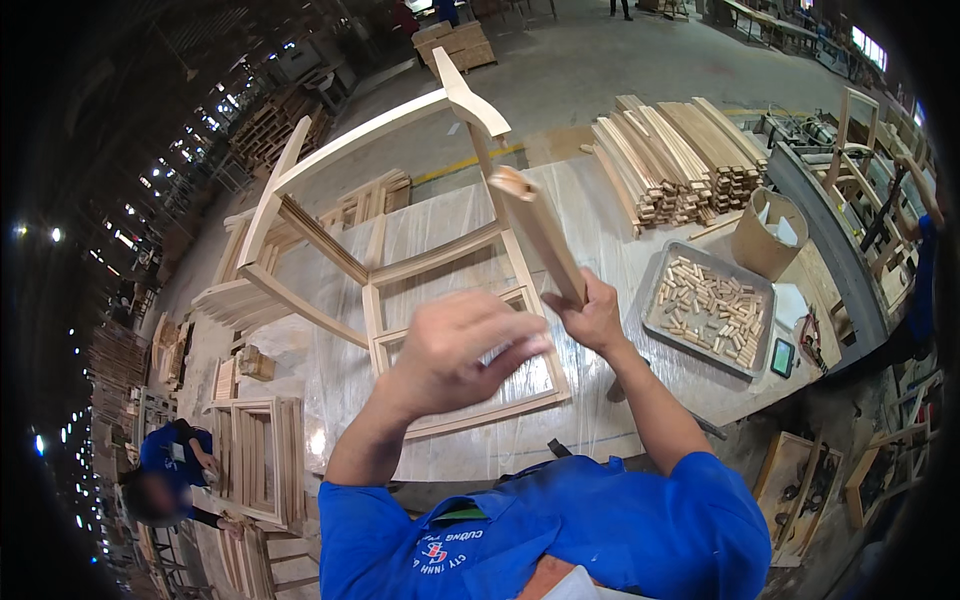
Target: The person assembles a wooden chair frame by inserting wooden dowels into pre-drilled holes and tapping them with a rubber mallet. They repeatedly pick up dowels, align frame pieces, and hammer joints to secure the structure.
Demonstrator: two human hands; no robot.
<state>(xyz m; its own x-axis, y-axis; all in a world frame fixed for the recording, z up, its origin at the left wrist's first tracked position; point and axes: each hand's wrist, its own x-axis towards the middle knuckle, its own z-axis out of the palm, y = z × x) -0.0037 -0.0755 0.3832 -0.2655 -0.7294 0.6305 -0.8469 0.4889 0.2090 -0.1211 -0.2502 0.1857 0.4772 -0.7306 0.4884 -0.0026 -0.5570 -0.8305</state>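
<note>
On my feed the right hand (592,318) clasps the wooden rail (545,240) by its near end above the surface (718,394), probably stiff, light, best held mid-length; the blurred left hand's (455,348) grip I can't tell.

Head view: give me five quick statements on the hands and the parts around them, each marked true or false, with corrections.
1. The right hand grips a wooden rail. True.
2. The left hand is clamped on that same rail. False: it is raised, apart from the rail; whether its blurred fingers hold something small cannot be told.
3. The short dowels lie loose in the grey tray. True.
4. The tray sits to the left of the wooden frame. False: it sits to the frame's right.
5. The small green-screened device lies inside the tray. False: it lies outside, just right of it.
</note>
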